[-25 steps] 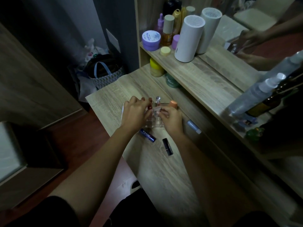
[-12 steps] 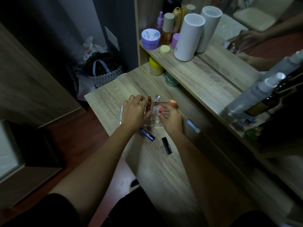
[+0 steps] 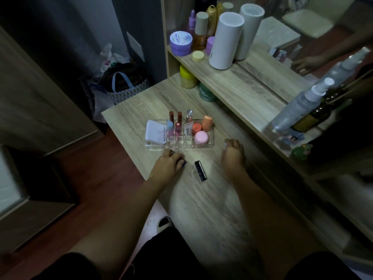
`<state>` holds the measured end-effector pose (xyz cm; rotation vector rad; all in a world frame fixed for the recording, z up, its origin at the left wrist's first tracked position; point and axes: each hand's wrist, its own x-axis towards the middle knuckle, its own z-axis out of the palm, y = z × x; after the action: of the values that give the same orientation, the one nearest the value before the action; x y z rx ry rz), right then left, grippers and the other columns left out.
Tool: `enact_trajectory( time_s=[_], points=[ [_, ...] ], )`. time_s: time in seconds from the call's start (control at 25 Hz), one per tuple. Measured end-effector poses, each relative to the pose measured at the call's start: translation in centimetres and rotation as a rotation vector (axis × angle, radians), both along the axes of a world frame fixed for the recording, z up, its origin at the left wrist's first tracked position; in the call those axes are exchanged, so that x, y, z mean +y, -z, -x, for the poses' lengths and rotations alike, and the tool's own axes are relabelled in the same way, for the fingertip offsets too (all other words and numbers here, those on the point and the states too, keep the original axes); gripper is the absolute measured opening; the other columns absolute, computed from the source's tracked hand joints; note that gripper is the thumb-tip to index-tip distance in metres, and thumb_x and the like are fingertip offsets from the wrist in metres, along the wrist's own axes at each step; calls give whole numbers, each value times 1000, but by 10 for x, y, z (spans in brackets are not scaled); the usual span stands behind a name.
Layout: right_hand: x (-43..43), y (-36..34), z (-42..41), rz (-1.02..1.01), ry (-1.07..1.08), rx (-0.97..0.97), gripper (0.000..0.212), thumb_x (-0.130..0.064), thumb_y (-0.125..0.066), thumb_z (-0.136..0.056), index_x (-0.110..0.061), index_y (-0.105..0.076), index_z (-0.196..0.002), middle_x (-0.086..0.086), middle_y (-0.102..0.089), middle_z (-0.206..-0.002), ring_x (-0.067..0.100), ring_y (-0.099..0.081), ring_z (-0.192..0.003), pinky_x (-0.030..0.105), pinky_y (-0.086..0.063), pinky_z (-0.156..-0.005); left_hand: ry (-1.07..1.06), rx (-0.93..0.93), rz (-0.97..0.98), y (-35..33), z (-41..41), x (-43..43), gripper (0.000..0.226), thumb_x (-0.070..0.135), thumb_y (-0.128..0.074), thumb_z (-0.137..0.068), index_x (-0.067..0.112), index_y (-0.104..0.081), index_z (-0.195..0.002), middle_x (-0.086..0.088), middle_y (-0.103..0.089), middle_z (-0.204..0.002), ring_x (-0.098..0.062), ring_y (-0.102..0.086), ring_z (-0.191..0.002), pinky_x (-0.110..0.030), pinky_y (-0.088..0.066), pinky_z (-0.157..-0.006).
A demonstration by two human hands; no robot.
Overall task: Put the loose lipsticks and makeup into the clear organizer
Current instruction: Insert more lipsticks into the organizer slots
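Note:
The clear organizer stands on the desk. It holds a white compact, several upright lipsticks, and pink and orange pots. Just in front of it, my left hand curls down over a dark blue tube, of which only the end shows. A black lipstick lies loose on the desk between my hands. My right hand is curled at the organizer's right, fingers closed on a pale blue tube; a pale tip shows by the thumb.
A raised shelf runs along the right with a white cylinder, purple jar, bottles and a spray bottle. A mirror stands behind it. The desk's left edge drops to the floor, with a bag beyond.
Both hands have left the organizer and drawn back toward me. The left now covers the dark blue tube, the right covers the pale blue tube by the shelf. The organizer's contents are now uncovered.

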<state>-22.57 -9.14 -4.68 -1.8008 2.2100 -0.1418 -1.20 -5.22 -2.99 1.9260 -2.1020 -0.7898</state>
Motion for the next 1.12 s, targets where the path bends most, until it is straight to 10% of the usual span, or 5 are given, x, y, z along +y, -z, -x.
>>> enact_trajectory(
  time_s=[0.44, 0.72, 0.92, 1.12],
  points=[
    [45, -9, -33, -40, -15, -215, 34, -32, -58, -91, -9, -60, -116, 13, -67, -112, 27, -63, -102, 34, -50, -87, -271, 264, -126, -1, 7, 23, 44, 19, -68, -78, 8, -47, -116, -4, -59, -90, -26, -60, -82, -29, -42, -71],
    [11, -47, -77, 241, 114, -1070, 29, -11, -68, -84, -8, -63, -112, 1, -68, -101, -8, -63, -83, 8, -52, -72, -493, 454, 113, -30, -11, -14, 23, 16, -73, -76, 8, -61, -94, -2, -64, -77, -17, -60, -69, -23, -45, -61],
    [-4, -37, -95, 270, 35, -1066, 29, -4, -68, -82, -5, -64, -111, -2, -66, -101, -13, -63, -82, 3, -50, -75, -502, 441, 214, -31, -21, -34, 22, 12, -74, -77, 6, -62, -94, -3, -66, -79, -13, -59, -70, 1, -41, -59],
    [-11, -22, -105, 272, 19, -1037, 30, 1, -68, -81, -4, -65, -110, -5, -65, -97, -9, -62, -84, 3, -51, -77, -408, 357, 168, -19, -19, -41, 22, 12, -69, -82, 5, -61, -101, -13, -73, -97, -22, -67, -87, -26, -49, -77]
  ],
)
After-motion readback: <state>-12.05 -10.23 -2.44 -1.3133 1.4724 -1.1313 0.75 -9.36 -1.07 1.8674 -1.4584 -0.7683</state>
